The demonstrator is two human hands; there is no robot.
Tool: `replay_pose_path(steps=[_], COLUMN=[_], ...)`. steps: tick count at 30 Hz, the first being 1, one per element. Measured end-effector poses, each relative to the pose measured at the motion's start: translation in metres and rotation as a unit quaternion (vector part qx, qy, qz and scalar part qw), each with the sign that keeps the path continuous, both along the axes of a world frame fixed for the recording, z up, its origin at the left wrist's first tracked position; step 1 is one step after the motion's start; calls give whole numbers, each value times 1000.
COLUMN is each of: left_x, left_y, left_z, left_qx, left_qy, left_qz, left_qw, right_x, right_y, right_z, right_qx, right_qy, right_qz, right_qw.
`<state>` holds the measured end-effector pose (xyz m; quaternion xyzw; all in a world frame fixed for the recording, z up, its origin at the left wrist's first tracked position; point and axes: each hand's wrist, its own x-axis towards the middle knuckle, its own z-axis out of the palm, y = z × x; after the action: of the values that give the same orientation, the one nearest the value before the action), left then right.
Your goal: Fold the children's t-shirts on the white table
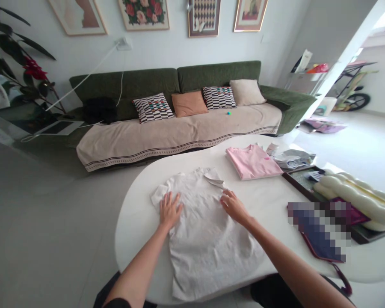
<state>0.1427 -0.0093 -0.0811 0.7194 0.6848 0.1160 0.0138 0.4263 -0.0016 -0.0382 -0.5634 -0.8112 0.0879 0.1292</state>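
A light grey-white T-shirt (208, 239) lies spread on the white table, wrinkled, with its collar end away from me and its hem at the near edge. My left hand (170, 210) rests flat on the shirt's left side below the sleeve, fingers spread. On the other side, my right hand (235, 207) has its fingers curled and pressed together at the shirt's edge, just under the right sleeve. That sleeve (214, 182) is turned inward over the shirt. Fingertips of the right hand are partly hidden.
A folded pink T-shirt (253, 161) lies at the far right of the table (133, 222). Beside it are a crumpled plastic bag (295, 158), a dark tray (300, 182) with a puffy cream object (356, 194), and a partly blurred pouch (321, 235). A sofa (179, 132) stands behind.
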Motion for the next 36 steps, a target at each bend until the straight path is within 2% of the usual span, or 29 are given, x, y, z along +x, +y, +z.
replay_pose_path(steps=[2, 4, 8, 11, 13, 15, 18, 20, 24, 27, 30, 33, 36], left_x=[-1, -2, -3, -4, -4, -4, -5, -5, -5, -4, -3, -4, -1], left_y=[-3, -5, -2, 0, 1, 0, -1, -1, -1, -1, -2, 6, 34], left_z=[-8, -9, -8, -10, -12, -14, -14, -14, -14, -16, -14, -1, 18], left_qx=[9, 8, 12, 10, 9, 9, 15, 18, 20, 26, 23, -27, -42], left_qy=[15, 23, 26, 21, 17, 14, 16, 17, 14, 13, 17, 15, 3], left_qz=[12, 13, 20, 25, 29, 30, 27, 26, 27, 50, 85, 97, 90], left_qw=[1000, 1000, 999, 999, 999, 999, 999, 999, 999, 998, 996, 995, 995], right_x=[-12, -15, 4, 25, 25, 6, -35, -53, -44, -28, -24, -26, -27], right_y=[31, 58, 93, 96, 90, 84, 84, 93, 116, 125, 126, 124, 122], right_z=[0, -1, -2, -4, -8, -14, -27, -36, -52, -61, -65, -65, -64], right_qx=[6, -1, -2, 30, 53, 69, 68, 39, -38, -22, 8, 23, 33], right_qy=[-21, -50, -77, -79, -80, -76, -72, -80, -116, -130, -131, -129, -120], right_qz=[-12, -14, -38, -135, -189, -167, -27, 7, -68, -116, -127, -120, -115], right_qw=[1000, 999, 996, 987, 977, 981, 995, 996, 990, 984, 983, 984, 986])
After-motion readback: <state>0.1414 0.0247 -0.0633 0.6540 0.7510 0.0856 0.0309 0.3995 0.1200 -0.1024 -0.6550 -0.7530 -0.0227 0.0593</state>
